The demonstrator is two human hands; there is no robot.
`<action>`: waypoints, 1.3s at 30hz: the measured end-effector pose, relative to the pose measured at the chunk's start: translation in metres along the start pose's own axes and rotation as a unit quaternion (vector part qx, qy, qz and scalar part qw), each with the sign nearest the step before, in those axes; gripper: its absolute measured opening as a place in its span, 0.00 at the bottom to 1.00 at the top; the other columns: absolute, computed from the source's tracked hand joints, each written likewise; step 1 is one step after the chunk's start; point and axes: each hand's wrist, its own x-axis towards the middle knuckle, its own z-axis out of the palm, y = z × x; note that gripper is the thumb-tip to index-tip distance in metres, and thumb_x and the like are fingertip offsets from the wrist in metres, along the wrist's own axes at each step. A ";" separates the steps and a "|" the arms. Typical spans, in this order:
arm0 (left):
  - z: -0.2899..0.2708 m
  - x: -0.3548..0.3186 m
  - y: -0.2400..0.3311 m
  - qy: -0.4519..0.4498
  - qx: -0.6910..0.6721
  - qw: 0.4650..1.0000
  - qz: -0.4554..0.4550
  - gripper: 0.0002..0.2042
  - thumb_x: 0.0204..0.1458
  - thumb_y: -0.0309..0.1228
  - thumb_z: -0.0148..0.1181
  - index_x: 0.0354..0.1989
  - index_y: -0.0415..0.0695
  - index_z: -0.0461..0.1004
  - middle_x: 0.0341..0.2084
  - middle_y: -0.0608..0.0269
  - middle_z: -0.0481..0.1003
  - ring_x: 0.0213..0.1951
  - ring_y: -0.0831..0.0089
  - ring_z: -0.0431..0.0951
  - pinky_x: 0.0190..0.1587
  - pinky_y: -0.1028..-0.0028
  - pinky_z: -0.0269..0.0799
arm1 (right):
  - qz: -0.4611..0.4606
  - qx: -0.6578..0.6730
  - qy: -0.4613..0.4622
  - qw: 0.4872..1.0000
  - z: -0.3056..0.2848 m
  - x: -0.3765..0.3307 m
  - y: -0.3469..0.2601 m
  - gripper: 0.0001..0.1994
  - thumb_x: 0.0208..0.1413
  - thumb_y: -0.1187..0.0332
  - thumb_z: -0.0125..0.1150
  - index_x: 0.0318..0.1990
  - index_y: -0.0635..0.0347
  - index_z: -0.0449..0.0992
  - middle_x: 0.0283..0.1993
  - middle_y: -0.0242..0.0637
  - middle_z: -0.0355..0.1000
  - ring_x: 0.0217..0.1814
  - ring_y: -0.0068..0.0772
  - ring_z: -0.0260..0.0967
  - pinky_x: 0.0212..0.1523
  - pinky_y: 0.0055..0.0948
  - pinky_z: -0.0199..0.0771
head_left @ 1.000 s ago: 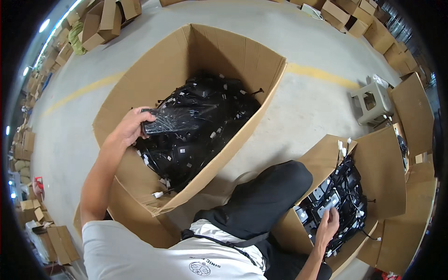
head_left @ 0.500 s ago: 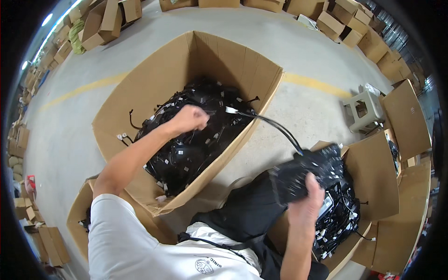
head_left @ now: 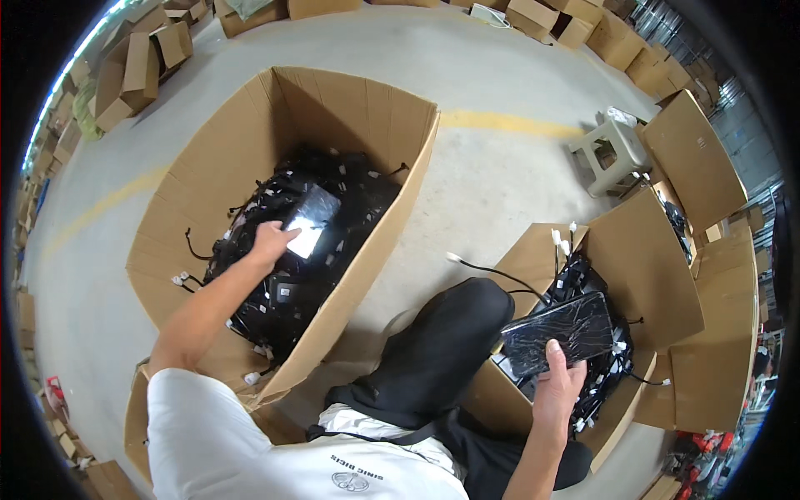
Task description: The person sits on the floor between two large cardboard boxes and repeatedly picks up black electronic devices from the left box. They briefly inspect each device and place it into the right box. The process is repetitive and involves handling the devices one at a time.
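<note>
My right hand [head_left: 555, 392] grips a flat black rectangular device [head_left: 560, 332] by its near edge, thumb on top. Its glossy face looks wrinkled or cracked, and dark cables with a white connector [head_left: 452, 257] trail from its far side. Over the big open carton [head_left: 192, 183] to the left, my left hand [head_left: 272, 242] pinches the edge of another flat black device [head_left: 310, 218], whose face reflects bright light. Beneath that device lies a heap of similar black devices and tangled cables [head_left: 287, 292] with small white connectors.
A smaller open carton [head_left: 646, 283] at my right also has black cabled pieces in it. Another carton [head_left: 137, 425] stands by my left elbow. A grey plastic stool [head_left: 612, 154] is at the far right. More cardboard boxes [head_left: 529, 17] line the far floor beyond a yellow line [head_left: 508, 122].
My left hand has gone from a closed hand over the heap to holding a device there. The device in my right hand is now steadier and over the smaller carton. My view has shifted rightward.
</note>
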 end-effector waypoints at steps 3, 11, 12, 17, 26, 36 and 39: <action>-0.030 -0.065 0.086 -0.051 -0.217 0.974 -0.050 0.09 0.60 0.30 0.62 0.45 0.39 0.77 0.41 0.58 0.82 0.42 0.65 0.83 0.50 0.58 0.78 | -0.141 -0.133 0.005 0.981 0.011 0.015 -0.006 0.16 0.63 0.76 0.61 0.56 0.71 0.74 0.53 0.37 0.76 0.52 0.27 0.73 0.57 0.29 0.71; -0.023 -0.205 0.125 0.022 -0.317 0.941 0.114 0.17 0.58 0.28 0.57 0.55 0.35 0.72 0.48 0.52 0.79 0.49 0.63 0.81 0.57 0.62 0.76 | -0.425 -0.254 -0.139 0.858 0.079 0.008 -0.019 0.26 0.48 0.83 0.67 0.58 0.67 0.74 0.56 0.52 0.74 0.56 0.49 0.76 0.56 0.40 0.76; -0.012 -0.219 0.136 0.029 -0.310 0.941 0.131 0.17 0.60 0.27 0.56 0.56 0.35 0.71 0.48 0.52 0.79 0.47 0.64 0.82 0.54 0.63 0.78 | -0.456 -0.259 -0.125 0.842 0.083 0.006 -0.017 0.26 0.45 0.84 0.67 0.56 0.67 0.76 0.56 0.51 0.75 0.56 0.51 0.76 0.57 0.41 0.76; 0.051 -0.269 0.168 0.011 -0.309 0.935 0.173 0.16 0.67 0.33 0.55 0.59 0.38 0.70 0.49 0.57 0.78 0.49 0.67 0.81 0.57 0.63 0.76 | -0.665 -0.283 -0.122 0.680 0.121 -0.015 -0.039 0.17 0.54 0.71 0.61 0.52 0.61 0.81 0.60 0.47 0.75 0.63 0.49 0.73 0.64 0.50 0.70; 0.130 -0.312 0.173 -0.197 -0.288 0.929 0.121 0.27 0.59 0.37 0.63 0.62 0.35 0.68 0.54 0.51 0.77 0.53 0.64 0.80 0.59 0.63 0.76 | -0.565 -0.387 -0.262 0.680 0.066 -0.045 0.003 0.30 0.58 0.50 0.62 0.66 0.54 0.71 0.72 0.44 0.64 0.74 0.50 0.59 0.72 0.51 0.58; 0.198 -0.327 0.171 -0.231 -0.193 0.942 0.146 0.28 0.46 0.36 0.75 0.53 0.35 0.73 0.42 0.60 0.78 0.42 0.74 0.78 0.49 0.72 0.74 | -0.019 0.080 -0.185 0.979 -0.011 -0.032 0.015 0.26 0.59 0.49 0.70 0.50 0.65 0.73 0.37 0.33 0.75 0.39 0.22 0.71 0.42 0.25 0.72; 0.215 -0.327 0.166 -0.239 -0.174 0.944 0.145 0.26 0.47 0.36 0.74 0.52 0.36 0.73 0.41 0.62 0.78 0.41 0.76 0.77 0.48 0.74 0.73 | -0.011 0.080 -0.140 0.987 -0.025 -0.035 0.028 0.26 0.59 0.49 0.69 0.49 0.65 0.74 0.36 0.32 0.74 0.38 0.22 0.71 0.42 0.24 0.72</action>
